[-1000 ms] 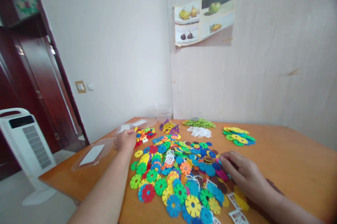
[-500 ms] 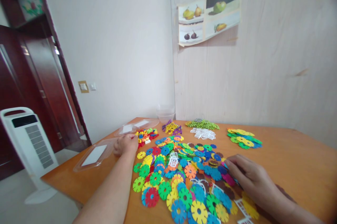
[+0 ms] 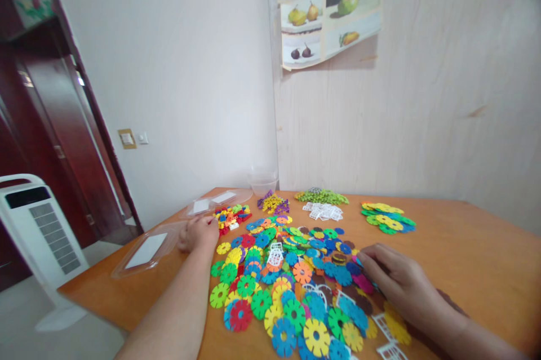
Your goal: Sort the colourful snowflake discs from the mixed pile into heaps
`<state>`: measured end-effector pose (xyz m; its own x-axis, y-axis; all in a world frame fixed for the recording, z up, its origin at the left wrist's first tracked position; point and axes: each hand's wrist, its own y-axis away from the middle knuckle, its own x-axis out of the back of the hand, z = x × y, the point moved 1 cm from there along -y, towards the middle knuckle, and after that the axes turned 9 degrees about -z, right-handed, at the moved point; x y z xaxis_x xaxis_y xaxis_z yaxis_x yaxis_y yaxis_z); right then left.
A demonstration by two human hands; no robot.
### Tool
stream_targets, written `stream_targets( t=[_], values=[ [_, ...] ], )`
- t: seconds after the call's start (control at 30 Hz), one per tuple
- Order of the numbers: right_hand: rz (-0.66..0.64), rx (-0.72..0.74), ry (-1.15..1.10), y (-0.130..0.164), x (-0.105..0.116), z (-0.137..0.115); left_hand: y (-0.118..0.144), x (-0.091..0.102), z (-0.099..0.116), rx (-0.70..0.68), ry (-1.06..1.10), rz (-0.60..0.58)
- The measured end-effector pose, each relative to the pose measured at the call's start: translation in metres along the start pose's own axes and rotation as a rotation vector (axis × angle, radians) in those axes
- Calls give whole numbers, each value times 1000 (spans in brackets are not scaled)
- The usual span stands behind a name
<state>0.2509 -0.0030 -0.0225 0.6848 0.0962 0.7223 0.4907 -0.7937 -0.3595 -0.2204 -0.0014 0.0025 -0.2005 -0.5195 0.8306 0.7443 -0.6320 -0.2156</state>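
Note:
A wide heap of flower-shaped plastic discs (image 3: 302, 272) in many colours covers the middle of the table. My left hand (image 3: 199, 234) rests at the heap of small building bricks (image 3: 230, 216), knuckles up and fingers curled; whatever is in its fingertips is hidden. At the right edge of the disc heap, my right hand (image 3: 399, 281) is bent with thumb and fingers close together, low over the discs. A bit of blue shows by its fingertips, but I cannot make out what it holds. White lattice pieces (image 3: 275, 254) lie among the discs.
Behind are purple and yellow pieces (image 3: 274, 203), green pieces (image 3: 323, 196), white window-like pieces (image 3: 324, 212) and a stack of discs (image 3: 387, 218). Clear lids (image 3: 163, 236) lie left, and clear tubs (image 3: 262, 181) stand near the wall. A white tower appliance (image 3: 44, 236) stands beside the table.
The whole view has shifted slightly, so everything sits a little further left. Both hands keep nearly the same places, and the heaps look unchanged.

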Motion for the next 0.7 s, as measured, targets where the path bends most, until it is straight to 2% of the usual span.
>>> stream_targets(
  t=[0.13,0.4,0.47,0.6,0.7],
  values=[
    [1,3,-1,0,0,0,4,3,4,89,21,68],
    [40,11,-20,-1,3,-8,17,12,20,-11,34,142],
    [64,9,-16,-2,4,-9,22,16,31,-68,34,181],
    [127,-15,-13,-5,5,-8,40,25,63,-288,31,322],
    [150,-34,-11,-6,6,-7,59,28,94,-477,61,291]
  ],
)
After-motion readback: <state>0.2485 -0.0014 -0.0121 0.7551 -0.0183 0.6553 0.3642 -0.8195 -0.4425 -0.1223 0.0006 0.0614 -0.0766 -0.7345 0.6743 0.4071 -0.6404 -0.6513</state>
